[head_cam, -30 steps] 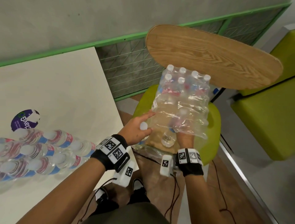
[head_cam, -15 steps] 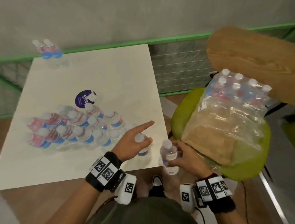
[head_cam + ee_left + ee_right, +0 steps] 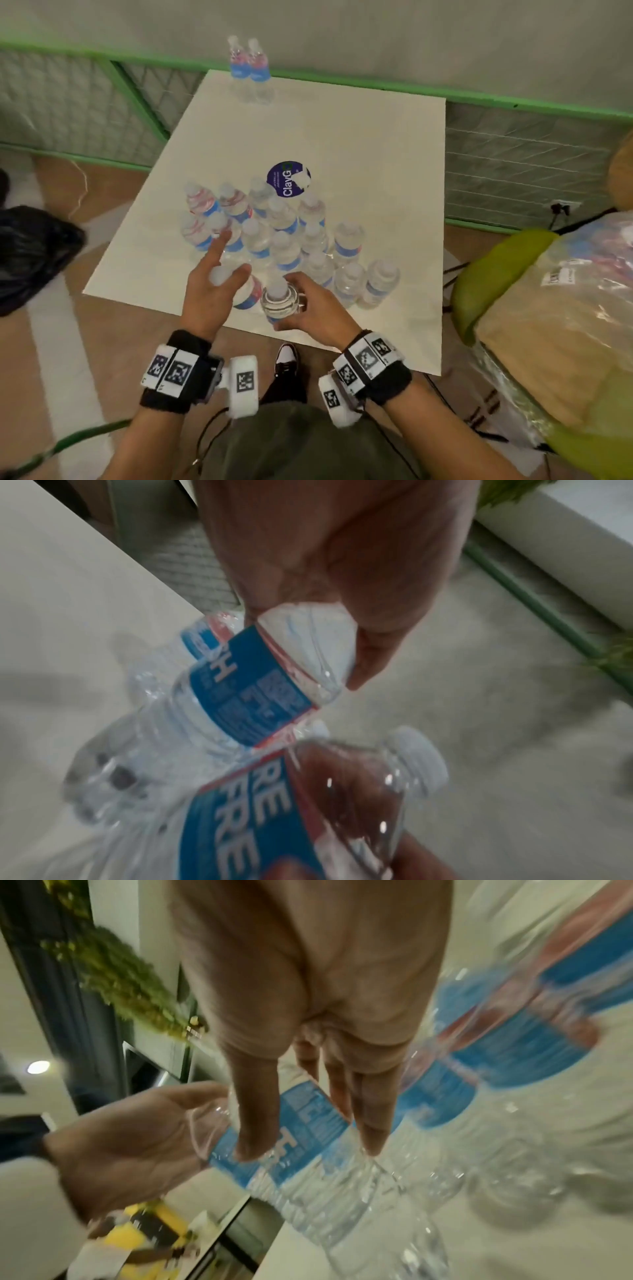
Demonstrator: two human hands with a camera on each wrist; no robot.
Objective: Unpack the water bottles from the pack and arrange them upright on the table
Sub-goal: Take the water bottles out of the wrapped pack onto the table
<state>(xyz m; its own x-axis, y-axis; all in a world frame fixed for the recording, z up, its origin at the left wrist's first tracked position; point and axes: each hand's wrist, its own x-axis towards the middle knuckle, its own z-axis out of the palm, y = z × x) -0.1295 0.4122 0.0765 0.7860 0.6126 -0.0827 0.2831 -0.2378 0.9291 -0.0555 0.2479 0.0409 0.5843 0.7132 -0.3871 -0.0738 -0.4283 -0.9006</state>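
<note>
My left hand point(image 3: 226, 274) grips a clear bottle with a blue label point(image 3: 248, 295) by its top, index finger pointing out. Just to the right, my right hand point(image 3: 291, 303) curls round a second bottle point(image 3: 279, 301), white cap up. Both are at the near edge of the white table point(image 3: 376, 154), in front of a cluster of several upright bottles point(image 3: 281, 236). The left wrist view shows the left-hand bottle point(image 3: 246, 691) tilted and the other bottle point(image 3: 308, 804) close below. In the right wrist view, thumb and fingers point(image 3: 253, 1123) lie on a blue label point(image 3: 308, 1123).
Two more bottles point(image 3: 248, 68) stand at the table's far edge, and a round purple sticker point(image 3: 287, 180) lies behind the cluster. The torn plastic pack point(image 3: 575, 267) sits on a green chair point(image 3: 486, 274) at the right. A black bag point(image 3: 30, 250) is on the floor at the left.
Both hands have come away from the pack on the chair, each with a bottle, and moved left to the table's near edge by the cluster. The head view has swung from chair to table.
</note>
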